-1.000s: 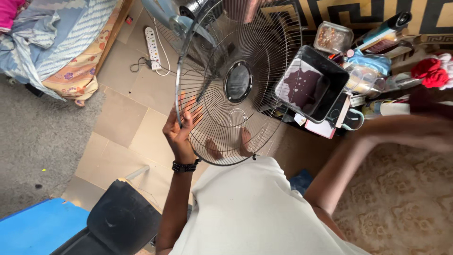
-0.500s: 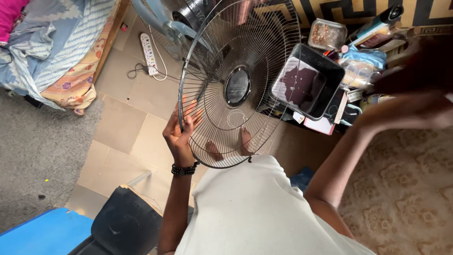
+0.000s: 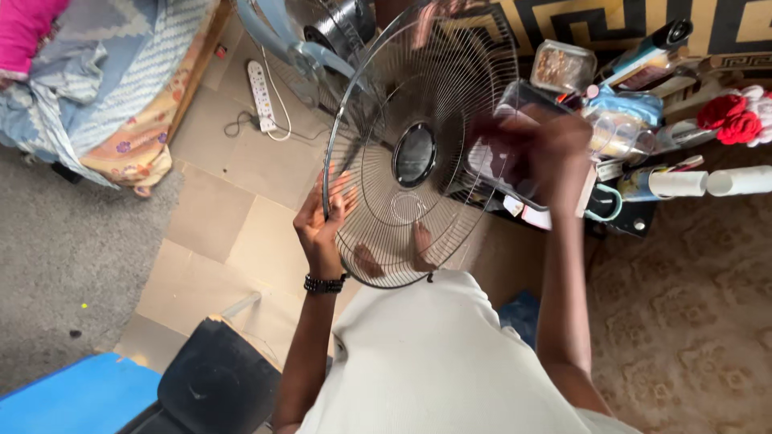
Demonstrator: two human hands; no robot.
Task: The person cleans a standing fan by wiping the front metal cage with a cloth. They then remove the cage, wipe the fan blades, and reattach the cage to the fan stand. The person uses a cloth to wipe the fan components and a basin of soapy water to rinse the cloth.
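Fan grille (image 3: 418,153): we clasp its rim with our left hand (image 3: 322,221); our blurred right hand (image 3: 539,149) meets its right edge, grip unclear.

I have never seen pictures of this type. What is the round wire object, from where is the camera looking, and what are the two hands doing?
The camera sits on the person's head and looks straight down, so you see their white shirt, arms and bare feet. There is no machine: only two bare hands. The left hand grips the rim of a round wire fan guard, the front grille of a fan. The right hand is raised beside the guard's right side; it is blurred, so whether it holds anything cannot be told. Behind the guard are the fan's pale blue blades. On the tiled floor lies a white power strip. At right stand a dark tray, jars and other small items.
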